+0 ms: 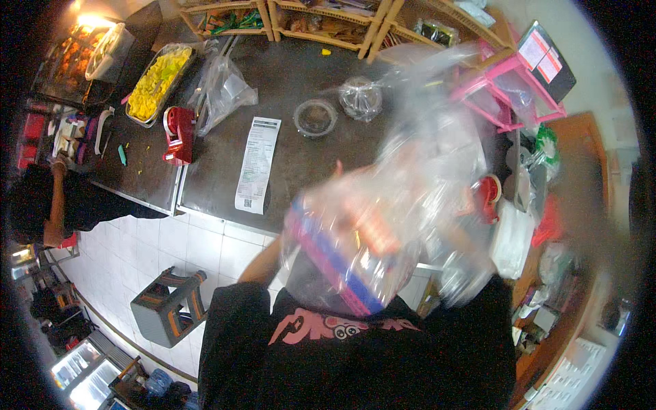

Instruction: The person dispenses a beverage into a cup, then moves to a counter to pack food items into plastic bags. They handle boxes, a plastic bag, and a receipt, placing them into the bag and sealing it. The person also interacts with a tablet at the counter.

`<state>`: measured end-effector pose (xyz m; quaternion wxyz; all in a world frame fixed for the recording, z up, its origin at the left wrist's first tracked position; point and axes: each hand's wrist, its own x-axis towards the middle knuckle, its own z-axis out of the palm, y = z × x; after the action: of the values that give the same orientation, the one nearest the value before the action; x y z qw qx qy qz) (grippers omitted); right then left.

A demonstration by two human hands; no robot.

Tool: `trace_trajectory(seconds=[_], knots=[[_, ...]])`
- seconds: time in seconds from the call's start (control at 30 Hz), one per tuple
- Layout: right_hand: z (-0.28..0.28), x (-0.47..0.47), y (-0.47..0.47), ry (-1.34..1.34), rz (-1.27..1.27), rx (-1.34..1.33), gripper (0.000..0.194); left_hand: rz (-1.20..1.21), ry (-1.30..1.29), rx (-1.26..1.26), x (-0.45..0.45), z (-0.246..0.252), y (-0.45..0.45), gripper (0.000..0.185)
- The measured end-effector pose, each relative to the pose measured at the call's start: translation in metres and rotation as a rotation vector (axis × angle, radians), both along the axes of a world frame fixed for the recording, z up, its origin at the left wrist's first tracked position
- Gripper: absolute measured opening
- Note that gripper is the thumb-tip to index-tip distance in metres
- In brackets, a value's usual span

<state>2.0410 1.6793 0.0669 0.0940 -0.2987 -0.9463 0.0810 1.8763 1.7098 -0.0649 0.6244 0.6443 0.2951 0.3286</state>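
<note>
A large clear plastic bag [420,179] is held up in front of my chest, blurred by motion. A blue and pink band [333,256] crosses its lower part, and something orange-pink [374,230] shows blurred through the film. My left hand [344,177] is mostly covered by the bag, with one fingertip clear of its edge. My right hand [464,202] is blurred behind the plastic on the other side, its grip hard to make out. On the dark tabletop [215,174] beyond lie a long printed receipt [258,164], a round clear container [315,118] and another clear plastic piece [361,97].
Red tape dispensers stand left [178,136] and right [487,197]. A tray of yellow food [160,84] and a crumpled plastic bag [225,92] lie far left. Tan baskets [318,23] line the back; a pink rack [507,97] stands right. Another person's arm [56,200] is left, above a grey stool [169,307].
</note>
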Motion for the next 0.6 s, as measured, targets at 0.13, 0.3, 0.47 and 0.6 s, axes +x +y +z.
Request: trace_trajectory(seconds=[0.13, 0.3, 0.47, 0.6], knots=[[0.004, 0.016, -0.002, 0.2, -0.497, 0.06, 0.03, 0.008, 0.042, -0.04, 0.009, -0.022, -0.031, 0.078], [-0.021, -0.006, -0.008, 0.36, -0.658, 0.1, 0.028, 0.204, -0.509, -0.886, -0.039, -0.046, -0.054, 0.079], [-0.083, -0.023, 0.005, -0.153, -0.255, 0.109, 0.028, 0.223, -0.195, -0.664, -0.062, -0.047, -0.006, 0.058], [-0.141, -0.021, -0.022, 0.321, -0.608, -0.133, 0.03, -0.031, 0.368, -0.07, -0.049, -0.025, 0.009, 0.038]])
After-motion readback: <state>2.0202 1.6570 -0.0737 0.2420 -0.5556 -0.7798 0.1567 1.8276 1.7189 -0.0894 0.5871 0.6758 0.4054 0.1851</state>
